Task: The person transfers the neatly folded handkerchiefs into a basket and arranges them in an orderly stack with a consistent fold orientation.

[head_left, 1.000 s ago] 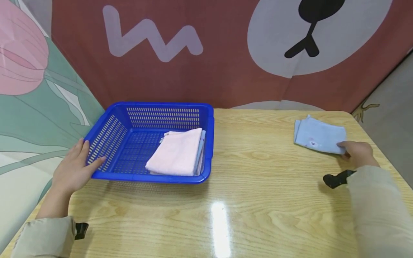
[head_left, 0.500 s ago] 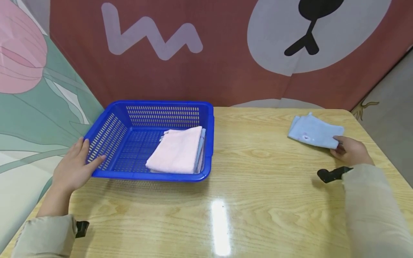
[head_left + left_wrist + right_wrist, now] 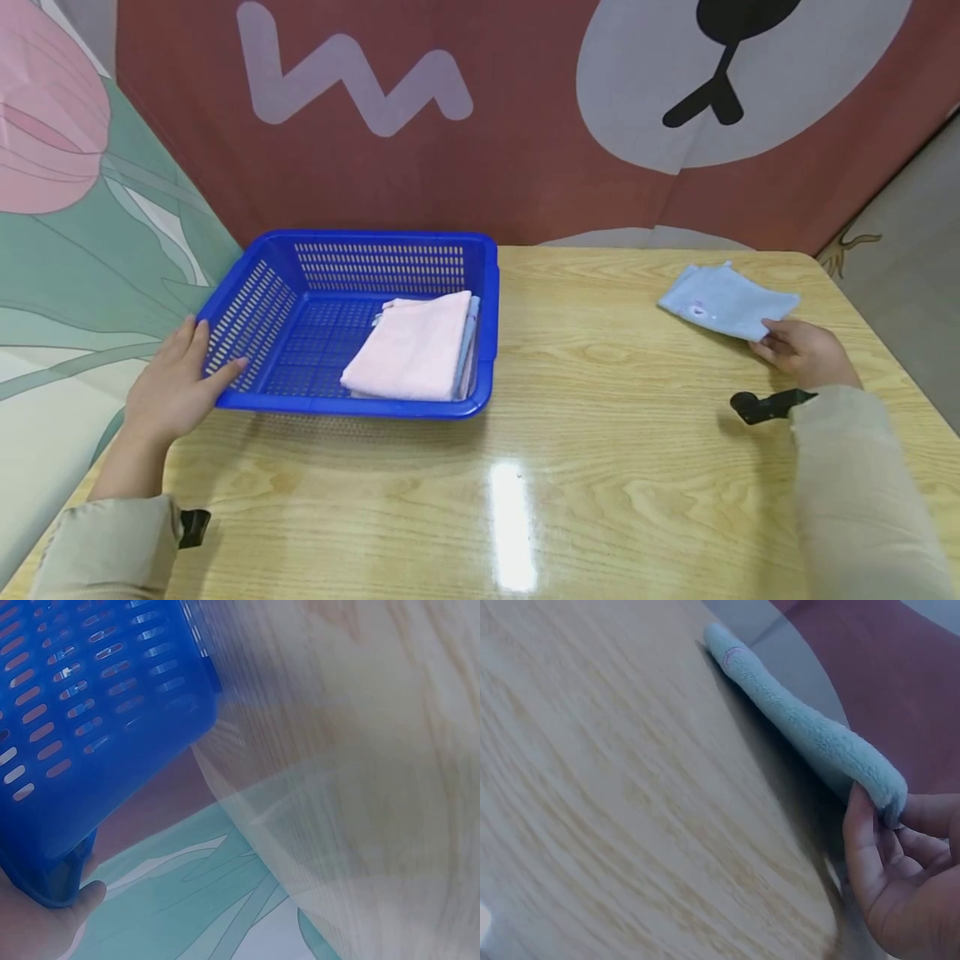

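Note:
A folded light blue towel (image 3: 729, 302) with a small printed mark is near the table's far right corner. My right hand (image 3: 810, 352) pinches its near right corner between thumb and fingers. In the right wrist view the towel (image 3: 810, 724) is seen edge-on, its held end raised off the table. My left hand (image 3: 171, 379) grips the left rim of the blue plastic basket (image 3: 352, 407), with the thumb over the rim. Inside the basket, on the right side, lies a stack of folded towels with a pink towel (image 3: 412, 346) on top and blue edges beneath.
The wooden table (image 3: 600, 467) stretches between the basket and the right hand. A patterned cloth backdrop (image 3: 525, 183) hangs along the back and left. Black wrist mounts (image 3: 765, 407) stick out from both sleeves.
The right hand has moved slightly left with the blue towel, lifting its near edge and shifting it left. The left hand stays at the basket's rim.

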### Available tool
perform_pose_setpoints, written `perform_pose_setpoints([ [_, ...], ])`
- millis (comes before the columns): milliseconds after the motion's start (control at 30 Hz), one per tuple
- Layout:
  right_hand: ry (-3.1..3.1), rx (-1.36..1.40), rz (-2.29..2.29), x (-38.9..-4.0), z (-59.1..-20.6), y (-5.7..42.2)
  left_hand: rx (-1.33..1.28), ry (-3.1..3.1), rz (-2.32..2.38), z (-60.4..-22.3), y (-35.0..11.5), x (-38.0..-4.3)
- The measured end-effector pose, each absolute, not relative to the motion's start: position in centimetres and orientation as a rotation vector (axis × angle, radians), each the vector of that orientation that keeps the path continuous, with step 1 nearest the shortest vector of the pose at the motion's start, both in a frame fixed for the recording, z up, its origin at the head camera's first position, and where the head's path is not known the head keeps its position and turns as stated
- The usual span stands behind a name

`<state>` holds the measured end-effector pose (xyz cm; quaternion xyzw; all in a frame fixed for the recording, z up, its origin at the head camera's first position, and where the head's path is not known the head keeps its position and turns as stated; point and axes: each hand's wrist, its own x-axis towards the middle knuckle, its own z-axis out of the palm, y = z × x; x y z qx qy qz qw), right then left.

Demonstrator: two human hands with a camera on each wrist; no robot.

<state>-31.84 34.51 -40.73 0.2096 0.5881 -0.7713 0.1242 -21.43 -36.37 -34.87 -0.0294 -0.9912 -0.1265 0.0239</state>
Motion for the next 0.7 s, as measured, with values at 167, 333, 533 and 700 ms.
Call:
perform_pose_setpoints([
  [167,1.445,0.828,-2.499,-32.2,-40.3,33.5,-0.090,-3.063,-0.394,-34.8,-36.4,-21.4],
  [333,1.508,0.713,-2.544,-31.8,-39.8,32.8,-0.088,-3.059,-0.400,-34.8,-36.3,-21.3],
  [533,1.358,0.679,-2.766,-32.0,-39.1,32.2,-0.090,-3.060,-0.390,-34.8,-36.3,-21.3],
  [700,1.363,0.746,-2.799,-32.4,-39.3,32.3,-0.093,-3.061,-0.386,-34.8,-36.3,-21.3],
])
